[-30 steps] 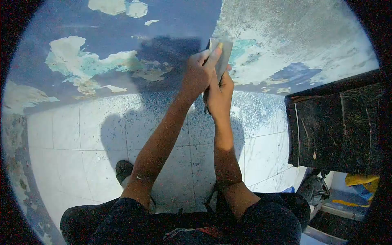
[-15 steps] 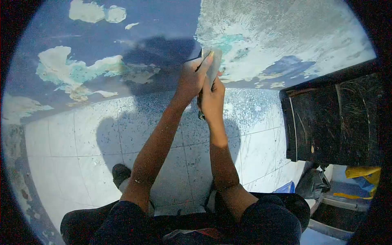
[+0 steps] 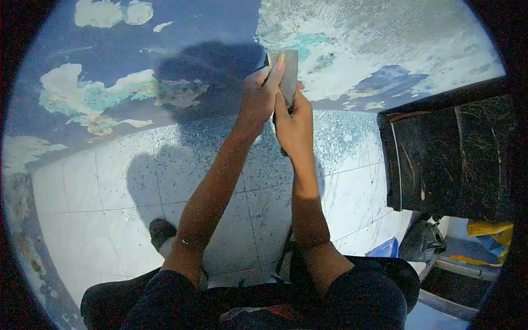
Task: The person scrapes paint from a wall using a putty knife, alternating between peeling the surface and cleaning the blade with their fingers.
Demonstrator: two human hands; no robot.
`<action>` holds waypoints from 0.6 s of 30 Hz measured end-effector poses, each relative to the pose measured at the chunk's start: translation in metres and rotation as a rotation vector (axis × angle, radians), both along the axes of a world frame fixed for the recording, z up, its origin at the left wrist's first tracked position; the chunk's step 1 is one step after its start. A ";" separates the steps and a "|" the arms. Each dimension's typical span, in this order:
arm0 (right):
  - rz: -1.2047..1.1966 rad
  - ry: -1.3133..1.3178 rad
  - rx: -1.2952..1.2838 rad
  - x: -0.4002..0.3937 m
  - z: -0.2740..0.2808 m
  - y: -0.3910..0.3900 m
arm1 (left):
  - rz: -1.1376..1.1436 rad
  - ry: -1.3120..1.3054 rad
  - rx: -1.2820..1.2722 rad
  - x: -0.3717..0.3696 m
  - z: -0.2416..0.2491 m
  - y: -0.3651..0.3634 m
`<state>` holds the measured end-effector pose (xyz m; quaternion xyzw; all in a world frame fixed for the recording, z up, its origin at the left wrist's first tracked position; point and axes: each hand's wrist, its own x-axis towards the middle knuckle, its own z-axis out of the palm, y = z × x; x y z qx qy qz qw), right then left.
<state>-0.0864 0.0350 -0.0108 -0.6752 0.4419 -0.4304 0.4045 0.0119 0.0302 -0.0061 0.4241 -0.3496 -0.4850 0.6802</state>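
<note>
Both of my hands grip a paint scraper [image 3: 290,74] with a broad grey blade, held up against the wall [image 3: 220,22]. My left hand [image 3: 258,99] is closed on the blade, its thumb lying along the flat face near the edge. Lower down, my right hand [image 3: 295,124] wraps the scraper's handle, which is mostly hidden; a dark end shows below the palm. The blade sits by the border between blue paint and a rough, whitish-grey bared patch [image 3: 352,49]. Whether its edge touches the wall cannot be made out.
Paint flakes dot the white floor tiles [image 3: 132,187], thickest along the wall. At right stands a dark, scratched wooden piece [image 3: 448,157]. Below it are a black plastic bag [image 3: 424,245], a blue plastic item [image 3: 383,248] and a yellow-and-blue cloth-like item [image 3: 492,236].
My hands and the scraper have shifted slightly up in view, and my right wrist has swung right. More of the blade's face shows. The wall has slid a little left and up in view.
</note>
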 end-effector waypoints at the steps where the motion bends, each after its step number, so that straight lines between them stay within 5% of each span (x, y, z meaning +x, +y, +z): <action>1: -0.015 0.041 -0.025 -0.001 0.003 0.001 | 0.001 -0.001 0.000 0.000 -0.002 -0.001; 9: 0.011 0.035 -0.173 0.005 0.013 -0.004 | -0.063 0.021 0.045 0.009 0.003 0.000; 18: 0.066 0.161 0.099 -0.014 0.025 -0.008 | -0.065 0.014 -0.084 0.000 -0.001 -0.004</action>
